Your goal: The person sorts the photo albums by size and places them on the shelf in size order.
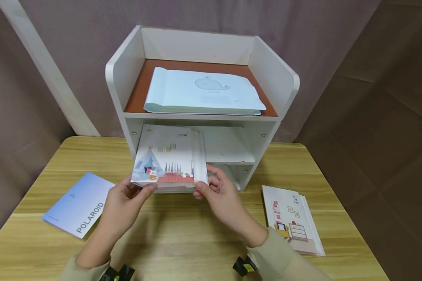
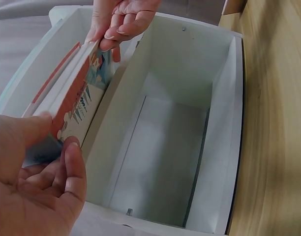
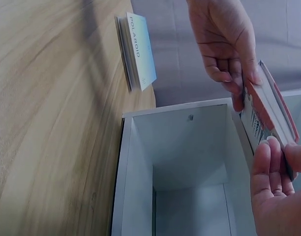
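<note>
- White illustrated rectangular album (image 1: 172, 158), mid-frame, at middle opening of white boxy shelf (image 1: 274, 78).
- Left hand (image 1: 124, 205), right hand (image 1: 226, 201): fingers curled, pinching near corners.
- Shelving, probably (direction unproven); calls for level sliding.

Light seemed to fall from above, leaving the whale cover (image 1: 204, 91) pale and bright, while my left hand (image 1: 121, 208) and right hand (image 1: 225, 199) cast soft shadows on the table (image 1: 183, 249). My wrist views were dimmer and softer, the right one bluish; in the left, the shelf (image 2: 235, 93) bowed at its edge.
</note>
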Demonstrator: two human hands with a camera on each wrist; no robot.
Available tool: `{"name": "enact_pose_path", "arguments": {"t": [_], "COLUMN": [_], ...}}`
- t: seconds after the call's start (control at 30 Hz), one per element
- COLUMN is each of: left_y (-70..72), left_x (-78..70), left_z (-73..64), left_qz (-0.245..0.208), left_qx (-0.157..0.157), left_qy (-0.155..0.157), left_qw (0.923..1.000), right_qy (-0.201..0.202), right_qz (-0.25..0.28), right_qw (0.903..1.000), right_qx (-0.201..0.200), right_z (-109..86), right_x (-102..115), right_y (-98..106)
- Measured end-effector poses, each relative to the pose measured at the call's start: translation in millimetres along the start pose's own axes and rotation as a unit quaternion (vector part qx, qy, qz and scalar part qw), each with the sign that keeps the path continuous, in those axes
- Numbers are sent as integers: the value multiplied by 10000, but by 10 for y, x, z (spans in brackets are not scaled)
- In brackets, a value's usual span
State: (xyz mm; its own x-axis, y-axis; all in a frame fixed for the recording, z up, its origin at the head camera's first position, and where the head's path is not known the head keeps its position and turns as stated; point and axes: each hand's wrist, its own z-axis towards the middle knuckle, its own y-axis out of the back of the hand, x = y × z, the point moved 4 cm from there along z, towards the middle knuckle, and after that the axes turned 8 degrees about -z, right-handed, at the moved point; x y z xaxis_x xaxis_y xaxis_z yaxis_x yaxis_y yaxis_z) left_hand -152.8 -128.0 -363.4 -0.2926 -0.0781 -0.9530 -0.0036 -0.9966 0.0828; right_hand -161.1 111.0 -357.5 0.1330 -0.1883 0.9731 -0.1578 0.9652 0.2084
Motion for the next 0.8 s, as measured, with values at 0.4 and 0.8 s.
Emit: {"name": "enact_pose_path", "arguments": {"t": [0.4, 0.8], "left_y": [-10, -31], "left_x": [28, 100], "left_z": [113, 174], "left_qz": [141, -68], "left_qx": [-115, -474], "left_qy": [101, 281], "left_qw": [9998, 9985], "right_qy": [67, 251], "right_qz": [-199, -268], "right_qw": [9989, 9962], "right_qx": [-409, -788], "right_z": [132, 201], "right_x": [-52, -55], "right_y": [31, 55]}}
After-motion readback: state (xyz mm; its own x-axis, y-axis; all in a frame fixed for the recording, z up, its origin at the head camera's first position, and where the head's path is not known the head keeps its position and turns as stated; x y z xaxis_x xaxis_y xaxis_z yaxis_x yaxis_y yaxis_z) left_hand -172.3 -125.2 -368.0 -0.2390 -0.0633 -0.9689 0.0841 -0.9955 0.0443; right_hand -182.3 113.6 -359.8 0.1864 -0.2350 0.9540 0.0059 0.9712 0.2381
